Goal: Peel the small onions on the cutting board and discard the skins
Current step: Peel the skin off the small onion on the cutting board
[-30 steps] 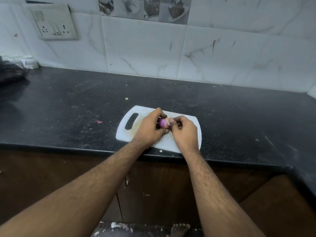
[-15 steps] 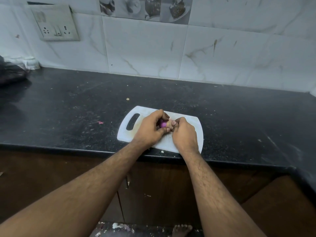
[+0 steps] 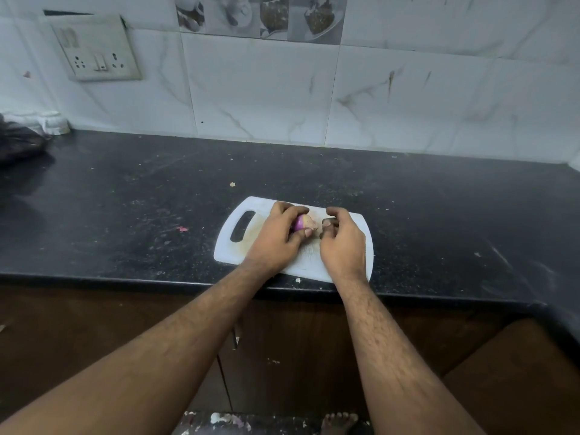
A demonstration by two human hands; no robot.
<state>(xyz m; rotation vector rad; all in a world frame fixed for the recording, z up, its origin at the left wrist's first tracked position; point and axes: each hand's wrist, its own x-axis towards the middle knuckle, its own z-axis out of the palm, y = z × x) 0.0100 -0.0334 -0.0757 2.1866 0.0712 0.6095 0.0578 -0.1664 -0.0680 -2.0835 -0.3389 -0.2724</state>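
A white cutting board (image 3: pixel 342 268) with a handle slot lies near the front edge of the black counter. Just above the board, my left hand (image 3: pixel 276 240) is closed around a small onion (image 3: pixel 303 222). The onion shows purple flesh on its left side and pale dry skin on its right. My right hand (image 3: pixel 342 243) is just to the right of the onion and a little apart from it. Its fingers are curled, with the thumb and fingertips pinched together. I cannot tell whether a bit of skin is between them. No other onions show on the board.
The black counter (image 3: pixel 125 215) carries small scraps, one pink (image 3: pixel 182 228) left of the board and one pale (image 3: pixel 232 184) behind it. A dark bag (image 3: pixel 18 142) and a white object (image 3: pixel 53 122) sit at the far left. A tiled wall with a socket plate (image 3: pixel 97 48) stands behind.
My right hand has drawn away from the onion to the right, leaving a gap. More of the onion's purple and pale surface now shows in my left hand.
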